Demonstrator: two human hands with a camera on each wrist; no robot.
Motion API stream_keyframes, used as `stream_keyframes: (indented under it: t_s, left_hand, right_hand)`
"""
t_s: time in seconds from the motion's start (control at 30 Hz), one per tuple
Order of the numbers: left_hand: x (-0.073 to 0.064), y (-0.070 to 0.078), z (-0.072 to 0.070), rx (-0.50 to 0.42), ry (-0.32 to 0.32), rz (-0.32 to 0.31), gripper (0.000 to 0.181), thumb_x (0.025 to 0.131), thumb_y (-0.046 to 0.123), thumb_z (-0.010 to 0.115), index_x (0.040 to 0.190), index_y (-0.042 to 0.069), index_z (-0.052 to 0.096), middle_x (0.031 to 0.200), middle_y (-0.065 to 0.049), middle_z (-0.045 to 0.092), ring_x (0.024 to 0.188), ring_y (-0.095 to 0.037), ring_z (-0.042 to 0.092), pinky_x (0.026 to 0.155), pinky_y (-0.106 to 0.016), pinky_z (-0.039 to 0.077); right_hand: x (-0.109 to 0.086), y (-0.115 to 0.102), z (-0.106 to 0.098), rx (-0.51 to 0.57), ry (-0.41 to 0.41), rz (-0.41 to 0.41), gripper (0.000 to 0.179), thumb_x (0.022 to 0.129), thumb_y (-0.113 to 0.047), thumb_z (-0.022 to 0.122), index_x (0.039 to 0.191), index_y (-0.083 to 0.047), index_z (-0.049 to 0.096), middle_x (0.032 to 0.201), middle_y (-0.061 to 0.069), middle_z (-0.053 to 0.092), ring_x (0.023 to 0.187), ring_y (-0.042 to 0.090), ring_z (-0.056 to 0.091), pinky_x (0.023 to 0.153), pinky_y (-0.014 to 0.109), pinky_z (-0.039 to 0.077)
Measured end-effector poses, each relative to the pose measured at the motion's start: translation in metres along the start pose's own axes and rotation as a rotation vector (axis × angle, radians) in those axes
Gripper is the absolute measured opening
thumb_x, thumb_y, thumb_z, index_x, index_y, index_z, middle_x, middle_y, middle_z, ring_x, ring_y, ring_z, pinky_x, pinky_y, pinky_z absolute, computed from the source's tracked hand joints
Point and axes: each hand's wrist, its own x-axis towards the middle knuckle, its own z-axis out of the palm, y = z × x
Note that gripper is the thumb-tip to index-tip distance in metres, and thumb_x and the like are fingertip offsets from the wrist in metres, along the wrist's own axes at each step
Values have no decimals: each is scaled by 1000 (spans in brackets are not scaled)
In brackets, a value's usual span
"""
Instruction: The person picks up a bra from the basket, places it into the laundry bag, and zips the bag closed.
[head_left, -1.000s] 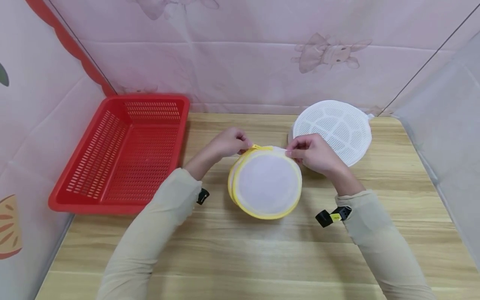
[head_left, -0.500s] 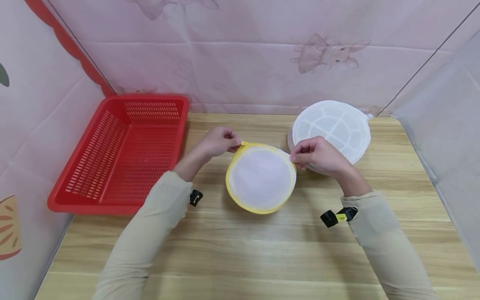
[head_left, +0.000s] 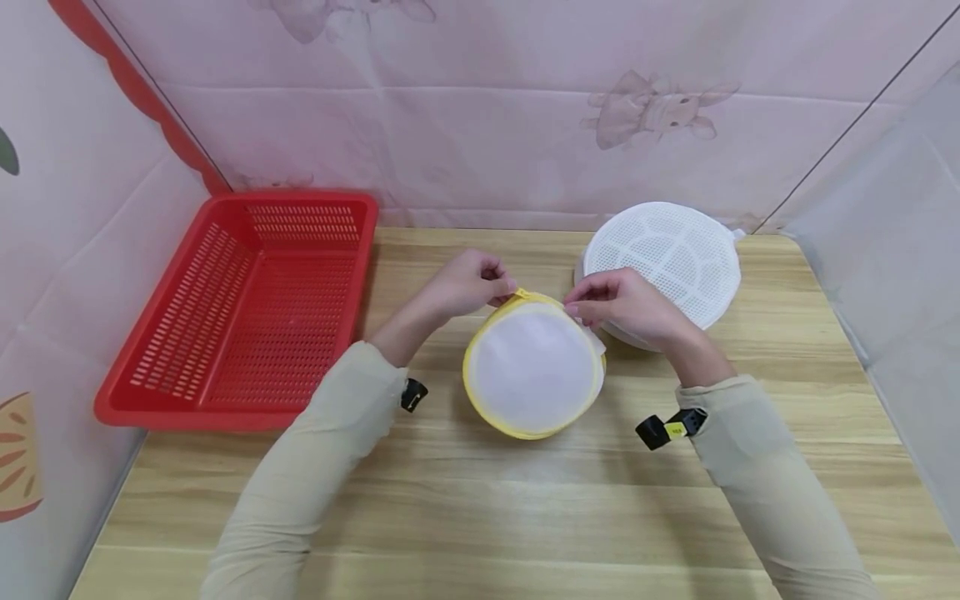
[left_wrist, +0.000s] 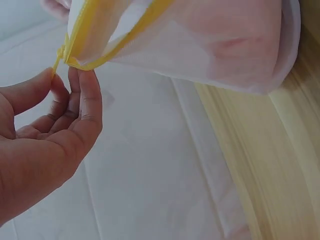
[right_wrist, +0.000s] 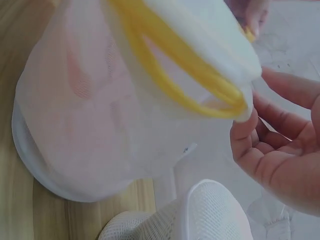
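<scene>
A round, drum-shaped mesh laundry bag (head_left: 534, 371) with a pale top and yellow zipper trim stands upright at mid-table. My left hand (head_left: 468, 285) pinches the yellow zipper pull (left_wrist: 58, 59) between thumb and forefinger at the bag's far upper rim. On the other side, my right hand (head_left: 628, 304) pinches the white fabric edge of the rim between thumb and fingers. Between the hands, the right wrist view shows a gap between the yellow zipper edges (right_wrist: 185, 102). Pinkish patches show through the bag's sheer side wall (left_wrist: 235, 42).
A second, white mesh bag (head_left: 667, 262) stands behind the right hand at the back right. At the left back sits a red perforated plastic basket (head_left: 360, 308). Pink printed sheeting (head_left: 480, 150) walls off the back of the wooden table (head_left: 480, 517).
Half a second ago my left hand had drawn leftward with the zipper pull; now it is back to the right, nearer my right hand. The bag's top has shifted with it.
</scene>
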Motion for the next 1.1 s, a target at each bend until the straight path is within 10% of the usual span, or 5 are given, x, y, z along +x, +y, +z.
stream_keyframes:
  t_s: [1.1]
  left_hand:
    - [-1, 1, 16, 153, 82, -95, 19, 90, 15, 57, 78, 1, 60, 78, -5, 55, 71, -16, 48, 59, -22, 40]
  right_hand:
    - [3, -2, 16, -76, 27, -60, 6, 82, -3, 64, 82, 1, 67, 66, 7, 58, 60, 16, 52, 56, 30, 46]
